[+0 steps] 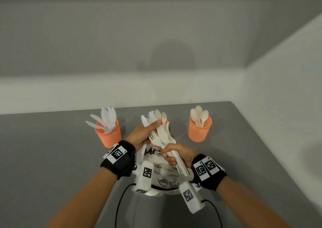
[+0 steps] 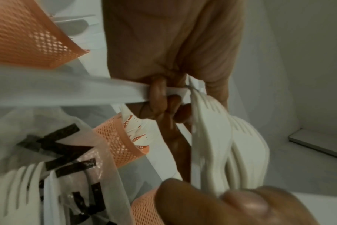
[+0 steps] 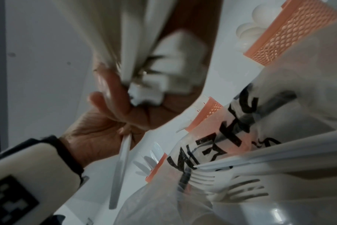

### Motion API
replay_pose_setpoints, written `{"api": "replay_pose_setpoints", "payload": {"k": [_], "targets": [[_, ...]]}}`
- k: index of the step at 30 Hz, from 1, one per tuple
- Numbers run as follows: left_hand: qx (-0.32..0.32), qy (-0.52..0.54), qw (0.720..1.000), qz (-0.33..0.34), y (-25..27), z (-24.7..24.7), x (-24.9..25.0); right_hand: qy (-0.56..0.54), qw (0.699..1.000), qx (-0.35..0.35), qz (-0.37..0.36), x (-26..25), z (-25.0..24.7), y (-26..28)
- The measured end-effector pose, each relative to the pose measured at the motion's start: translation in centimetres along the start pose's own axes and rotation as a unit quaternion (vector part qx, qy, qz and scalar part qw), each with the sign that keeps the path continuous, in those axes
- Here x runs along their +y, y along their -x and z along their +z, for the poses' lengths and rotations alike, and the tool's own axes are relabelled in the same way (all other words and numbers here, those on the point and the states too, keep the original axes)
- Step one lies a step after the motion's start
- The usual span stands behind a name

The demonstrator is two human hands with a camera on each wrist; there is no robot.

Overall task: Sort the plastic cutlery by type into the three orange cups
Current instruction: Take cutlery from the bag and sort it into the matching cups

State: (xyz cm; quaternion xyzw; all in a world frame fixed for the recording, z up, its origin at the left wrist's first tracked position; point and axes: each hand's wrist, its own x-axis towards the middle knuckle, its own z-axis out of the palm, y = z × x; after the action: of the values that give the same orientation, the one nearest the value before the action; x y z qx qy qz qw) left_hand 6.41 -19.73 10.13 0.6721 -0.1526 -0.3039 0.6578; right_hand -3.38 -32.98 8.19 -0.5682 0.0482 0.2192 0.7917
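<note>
Knives fill my left orange mesh cup [image 1: 109,135], spoons the right orange mesh cup [image 1: 199,131]; my right hand [image 1: 177,155] clamps a bunch of cream plastic forks [image 1: 166,137], my left hand [image 1: 142,135] pinches a white plastic knife [image 1: 144,121], both unsorted.

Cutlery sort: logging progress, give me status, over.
Right hand grips a fork bundle. Left hand pinches a knife off it. Knives cup and spoons cup loaded; middle cup hidden behind hands.

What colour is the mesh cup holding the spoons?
Orange, perforated plastic mesh cup; clearest in the head view.
</note>
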Motion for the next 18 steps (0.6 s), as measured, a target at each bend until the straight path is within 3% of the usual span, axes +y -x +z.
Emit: {"api": "replay_pose_setpoints", "payload": {"k": [5,11,16,18], "targets": [[0.008,0.002,1.0,-0.011,0.5,0.0,-0.1,0.012,0.999,-0.033,0.007,-0.3,0.3,0.3],[0.1,0.089,0.991,-0.005,-0.5,-0.8,0.1,0.015,1.0,-0.022,0.008,-0.1,0.3,0.3],[0.027,0.025,0.999,-0.001,-0.2,-0.8,-0.9,0.007,1.0,-0.025,-0.003,-0.4,0.7,-0.4],[0.035,0.019,0.999,0.014,-0.1,-0.9,-1.0,-0.007,1.0,-0.028,0.001,-0.5,0.8,-0.5]]}}
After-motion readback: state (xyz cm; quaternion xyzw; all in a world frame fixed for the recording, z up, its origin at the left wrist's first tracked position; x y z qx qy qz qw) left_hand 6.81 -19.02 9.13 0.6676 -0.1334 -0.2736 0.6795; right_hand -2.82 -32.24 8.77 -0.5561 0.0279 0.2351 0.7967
